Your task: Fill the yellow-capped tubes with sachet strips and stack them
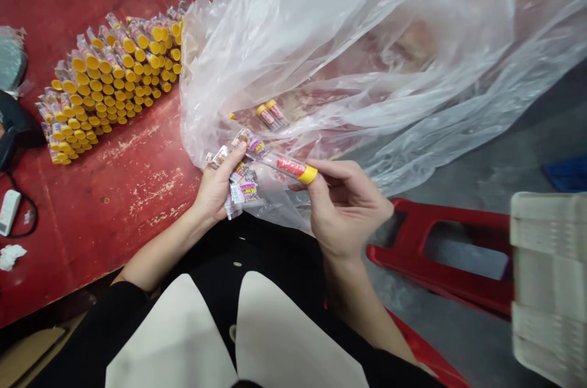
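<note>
My left hand point(215, 189) is closed on several small printed wrappers point(247, 191), its thumb pressing on them. Between the thumb and fingers of my right hand point(346, 208) is the yellow cap of a clear tube point(291, 167) with pink-red pieces inside. The tube slants up to the left, and its far end meets the printed wrappers at my left thumb. Just beyond my hands, two yellow-capped tubes point(271, 115) lie by a large clear plastic bag point(284, 27).
Many yellow-capped tubes point(114, 79) are stacked on the red table point(137, 168) at left. A white power strip point(9, 212) and crumpled tissue point(12, 256) lie at the far left. Right of me are a red stool point(413, 235) and a pale crate point(548, 278).
</note>
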